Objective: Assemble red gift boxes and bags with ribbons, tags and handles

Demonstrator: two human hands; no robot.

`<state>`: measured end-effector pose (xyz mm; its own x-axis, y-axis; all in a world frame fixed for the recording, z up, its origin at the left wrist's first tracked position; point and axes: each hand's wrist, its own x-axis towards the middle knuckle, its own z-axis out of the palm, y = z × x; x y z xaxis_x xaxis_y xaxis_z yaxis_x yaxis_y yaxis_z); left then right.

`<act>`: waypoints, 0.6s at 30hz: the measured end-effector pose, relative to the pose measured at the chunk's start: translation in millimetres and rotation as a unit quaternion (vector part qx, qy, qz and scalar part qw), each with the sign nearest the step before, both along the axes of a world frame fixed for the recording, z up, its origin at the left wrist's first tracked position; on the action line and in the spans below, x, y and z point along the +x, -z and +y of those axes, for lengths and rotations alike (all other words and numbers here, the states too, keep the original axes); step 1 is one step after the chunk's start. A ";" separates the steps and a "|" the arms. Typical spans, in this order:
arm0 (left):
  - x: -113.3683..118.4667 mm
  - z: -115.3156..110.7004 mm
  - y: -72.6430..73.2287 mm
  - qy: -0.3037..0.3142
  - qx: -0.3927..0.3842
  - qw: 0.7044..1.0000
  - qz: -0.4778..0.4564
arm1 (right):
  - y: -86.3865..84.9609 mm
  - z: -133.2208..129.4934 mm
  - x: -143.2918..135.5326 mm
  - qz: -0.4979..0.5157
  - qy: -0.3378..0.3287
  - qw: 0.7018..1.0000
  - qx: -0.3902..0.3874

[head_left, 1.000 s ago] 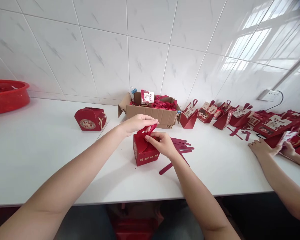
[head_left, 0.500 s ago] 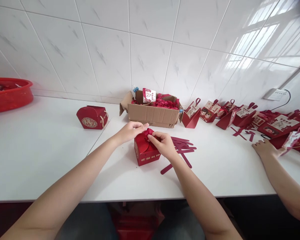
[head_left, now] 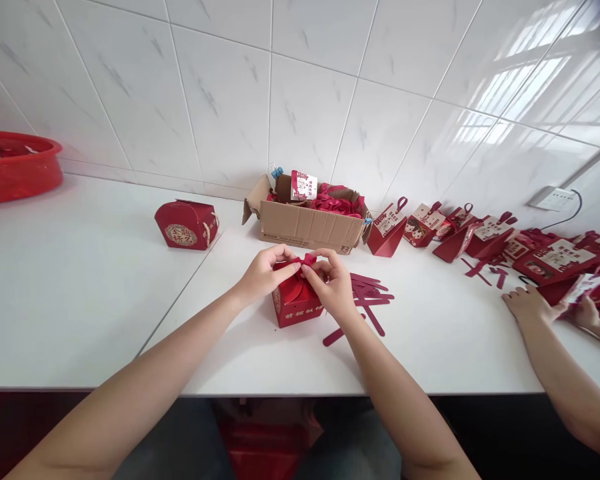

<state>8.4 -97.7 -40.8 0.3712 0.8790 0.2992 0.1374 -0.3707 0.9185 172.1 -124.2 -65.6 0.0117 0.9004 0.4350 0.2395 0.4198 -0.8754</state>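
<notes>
- A white desk [head_left: 90, 300] runs along a wall of glossy white tiles with grey veining [head_left: 310, 107].
- Near its front edge, at the middle, stands a small red card gift box [head_left: 297, 307] with a curved top and pale gold lettering on the side towards me.
- The seated person's left hand [head_left: 271, 272] and right hand [head_left: 333, 283] meet over the top of this box. Each has thumb and fingers pinched narrowly on a shiny red ribbon [head_left: 310, 259]; the fingers hide how the ribbon is looped.
- Just beside the right hand, flat dark-red strips with rounded ends [head_left: 373, 302] lie crossed in a loose heap.
- Behind the hands sits an open brown cardboard carton [head_left: 313, 227], full of crumpled red ribbon [head_left: 337, 203], with a red-and-white printed card [head_left: 304, 187] propped up in it.
- To the left, apart, stands a second red box with a round gold emblem and a pale cord [head_left: 186, 227]. Farther left is a red plastic basin [head_left: 23, 172].
- On the right, triangular red card boxes with ribbon loops [head_left: 386, 241] line the wall; near them, a co-worker's hand [head_left: 530, 305] rests on the desk.
</notes>
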 end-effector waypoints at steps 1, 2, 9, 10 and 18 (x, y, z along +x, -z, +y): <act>-0.5 -0.1 0.5 0.006 0.010 1.000 -0.001 | 0.0 0.4 0.0 -0.003 0.002 1.000 -0.001; -1.0 0.0 1.0 0.012 0.022 1.000 0.001 | 0.3 0.7 0.1 -0.002 0.003 1.000 -0.002; -2.4 2.3 3.2 -0.007 0.054 0.998 0.016 | 2.3 1.0 1.2 -0.026 0.021 0.999 0.012; -2.6 2.3 3.4 -0.009 0.051 0.999 0.014 | 1.8 0.9 1.5 -0.037 0.030 0.999 0.024; -3.1 0.7 5.1 -0.059 0.104 0.992 0.037 | -2.1 0.3 4.1 -0.100 0.059 0.991 0.070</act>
